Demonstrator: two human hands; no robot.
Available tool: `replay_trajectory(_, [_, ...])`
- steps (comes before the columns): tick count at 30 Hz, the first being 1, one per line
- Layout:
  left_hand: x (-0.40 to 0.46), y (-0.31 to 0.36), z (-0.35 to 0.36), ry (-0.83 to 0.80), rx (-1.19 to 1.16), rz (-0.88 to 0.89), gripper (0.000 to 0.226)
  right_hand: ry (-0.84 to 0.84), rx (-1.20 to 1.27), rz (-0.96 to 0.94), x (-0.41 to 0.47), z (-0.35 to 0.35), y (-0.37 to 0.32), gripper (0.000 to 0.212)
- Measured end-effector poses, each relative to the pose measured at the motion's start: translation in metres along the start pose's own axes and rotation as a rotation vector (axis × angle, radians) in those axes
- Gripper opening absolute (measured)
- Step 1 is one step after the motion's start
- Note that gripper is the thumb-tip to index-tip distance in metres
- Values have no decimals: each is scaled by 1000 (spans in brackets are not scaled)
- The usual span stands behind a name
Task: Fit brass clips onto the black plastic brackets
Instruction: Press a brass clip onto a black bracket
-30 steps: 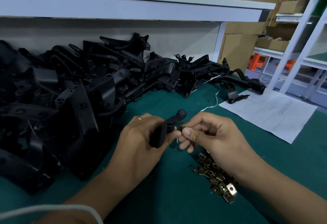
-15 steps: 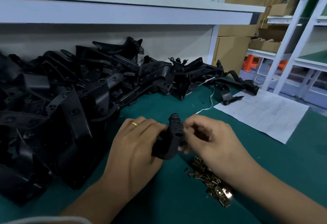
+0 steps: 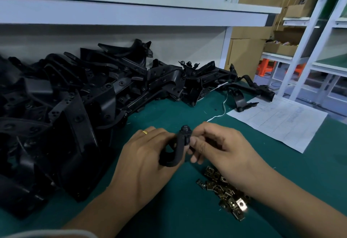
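In the head view the left hand (image 3: 148,155) gripped a curved black bracket (image 3: 178,149) above the green surface (image 3: 169,209), fingers curled round its lower bend; the right hand (image 3: 219,149) pinched at the bracket's upper end, thumb and forefinger pressed together there. Whether a clip sat between those fingertips could not be told, since they hid it; the loose brass clips (image 3: 225,190) lay in a heap on the surface just under the right wrist, and the pile of brackets (image 3: 75,106) rose to the left.

The likely trouble, as a judgement: a clip pushed on crooked could jam or spring off the tab, because the fingers covered the seat and the fit went by feel; the right forearm, so near the heap, could also scatter the clips.

Against the frame a second earlier, the bracket had been turned from slanting to nearly upright; the right fingers had moved from beside its tip to over it; both hands sat slightly lower and closer together.
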State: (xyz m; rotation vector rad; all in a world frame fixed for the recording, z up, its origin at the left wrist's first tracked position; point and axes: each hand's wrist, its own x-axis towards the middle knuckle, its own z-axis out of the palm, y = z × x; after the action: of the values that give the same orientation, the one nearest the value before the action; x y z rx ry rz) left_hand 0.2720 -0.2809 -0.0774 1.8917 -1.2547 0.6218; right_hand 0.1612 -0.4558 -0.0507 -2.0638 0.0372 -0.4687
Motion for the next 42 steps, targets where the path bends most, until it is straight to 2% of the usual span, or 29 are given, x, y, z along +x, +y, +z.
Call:
replay_trajectory(3, [1,0,-1,9,-56,-60,28,-18,58,-17,2,-3,2,11])
replay_trajectory(7, [1,0,-2,-34,-91,-70,24,-63,83,-33,2,-6,5,9])
replay_trajectory(11, [1,-1,-1,-48,-70,-72,16,-80,-86,-74,2,-11,8,7])
replay_trajectory(14, [1,0,-1,-45,-99,-88,19,-96,-213,-122,3,-13,8,9])
replay_trajectory(20, [2,1,-1,-74,-31,-114,23,-82,-261,-187,2,-12,6,18])
replay_trajectory(27, [1,0,0,-85,-12,-93,20,-46,-375,-249,3,-13,2,9])
replay_trajectory(32, [1,0,0,-82,-13,-66,22,-111,-403,-290,4,-20,1,6])
replay_trajectory(37, [1,-2,0,-88,-130,-112,31,-60,-318,-267,6,-35,2,6])
replay_trajectory(42, [1,-5,3,-192,-9,-57,19,-5,-164,-207,5,-39,7,8])
